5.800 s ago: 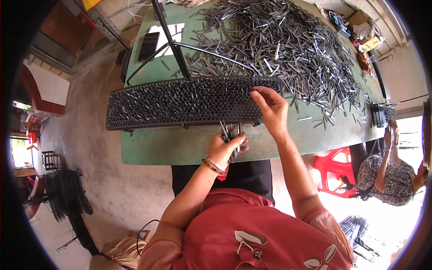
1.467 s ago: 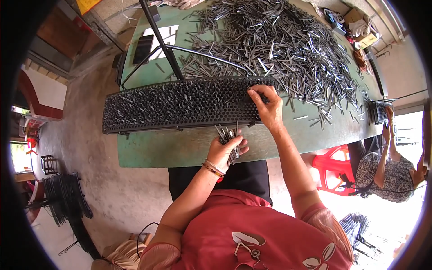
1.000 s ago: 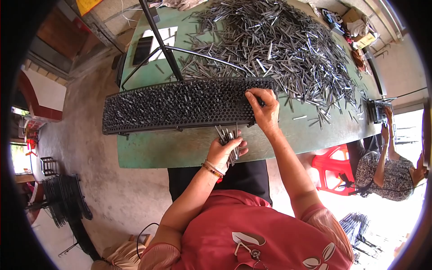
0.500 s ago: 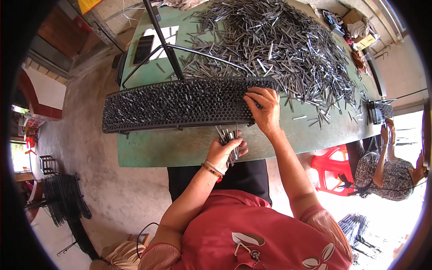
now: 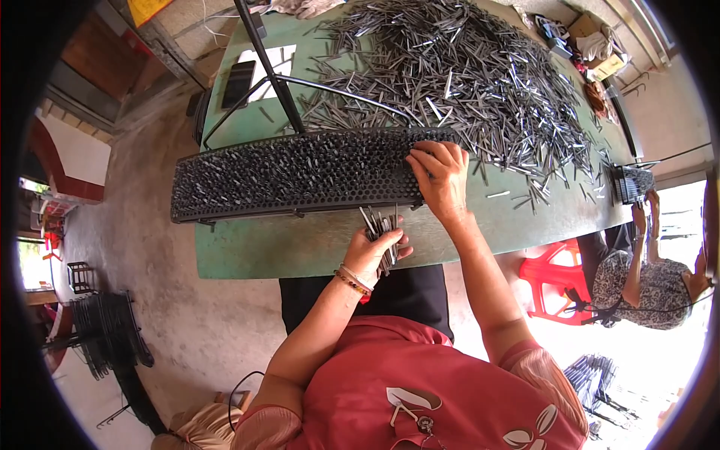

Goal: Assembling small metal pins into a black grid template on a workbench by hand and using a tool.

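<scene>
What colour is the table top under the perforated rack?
Green, worn in patches; seen in the head view.

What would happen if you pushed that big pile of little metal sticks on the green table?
The pile of metal sticks would probably slide and scatter, since loose ones already lie spread over the green table. Each looks thin, straight and stiff, so probably none would bend. One seems light: the left hand holds a whole bunch easily. The heap together is likely heavy.

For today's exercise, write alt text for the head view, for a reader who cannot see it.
A person's right hand rests on the right end of a long black perforated rack on a green table, while the left hand grips a bundle of thin metal rods. A large pile of rods lies beyond.
</scene>
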`<state>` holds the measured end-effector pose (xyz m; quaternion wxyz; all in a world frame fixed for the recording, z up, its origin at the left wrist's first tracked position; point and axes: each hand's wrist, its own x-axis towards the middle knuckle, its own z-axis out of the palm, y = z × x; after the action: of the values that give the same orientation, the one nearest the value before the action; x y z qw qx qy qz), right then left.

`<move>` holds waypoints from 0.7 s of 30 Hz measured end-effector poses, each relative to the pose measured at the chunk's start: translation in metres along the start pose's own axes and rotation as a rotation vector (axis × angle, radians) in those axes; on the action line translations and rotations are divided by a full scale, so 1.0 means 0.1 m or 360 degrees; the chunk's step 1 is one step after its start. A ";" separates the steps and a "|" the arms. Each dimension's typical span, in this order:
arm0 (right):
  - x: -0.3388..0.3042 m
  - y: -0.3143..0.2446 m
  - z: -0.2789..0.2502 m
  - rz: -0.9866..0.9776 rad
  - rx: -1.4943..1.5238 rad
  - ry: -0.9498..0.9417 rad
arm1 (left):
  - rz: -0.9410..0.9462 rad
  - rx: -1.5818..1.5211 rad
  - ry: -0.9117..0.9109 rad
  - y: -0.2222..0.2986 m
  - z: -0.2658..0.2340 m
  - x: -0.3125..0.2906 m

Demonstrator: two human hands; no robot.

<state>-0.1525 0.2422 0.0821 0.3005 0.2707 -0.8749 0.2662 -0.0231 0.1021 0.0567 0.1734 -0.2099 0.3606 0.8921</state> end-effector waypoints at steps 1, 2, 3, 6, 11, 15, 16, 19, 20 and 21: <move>0.01 0.01 0.01 0.0001 -0.0001 0.0000 | -0.0001 0.0000 0.0000 -0.01 0.00 0.00; 0.03 0.01 0.02 -0.0067 0.0027 -0.0015 | -0.0004 -0.0005 0.0009 -0.02 0.00 0.00; 0.04 0.02 0.03 -0.0136 0.0056 -0.0029 | -0.0008 -0.0011 0.0019 -0.03 0.00 0.00; 0.05 0.03 0.01 -0.0046 0.0014 -0.0010 | -0.0028 0.0008 0.0029 -0.02 0.02 -0.02; 0.04 0.02 0.01 0.0000 0.0028 -0.0033 | -0.0059 0.0010 0.0023 -0.03 0.00 -0.01; 0.02 0.01 0.01 -0.0075 0.0082 0.0013 | -0.0059 0.0001 0.0022 -0.04 0.00 0.00; 0.02 0.01 -0.01 -0.0075 0.0079 0.0013 | -0.0061 0.0001 0.0020 -0.04 0.01 0.00; 0.03 -0.02 -0.04 -0.0062 0.0025 -0.0043 | -0.0068 0.0014 0.0017 -0.02 0.00 -0.02; 0.04 -0.02 -0.03 -0.0013 -0.0003 -0.0051 | -0.0067 0.0004 0.0016 -0.03 0.00 -0.01; 0.04 -0.01 -0.03 0.0034 -0.0030 -0.0059 | -0.0066 -0.0007 0.0015 -0.03 0.00 -0.01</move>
<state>-0.1532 0.2421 0.0873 0.2839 0.2633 -0.8857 0.2562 -0.0206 0.1035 0.0556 0.1897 -0.2219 0.3550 0.8881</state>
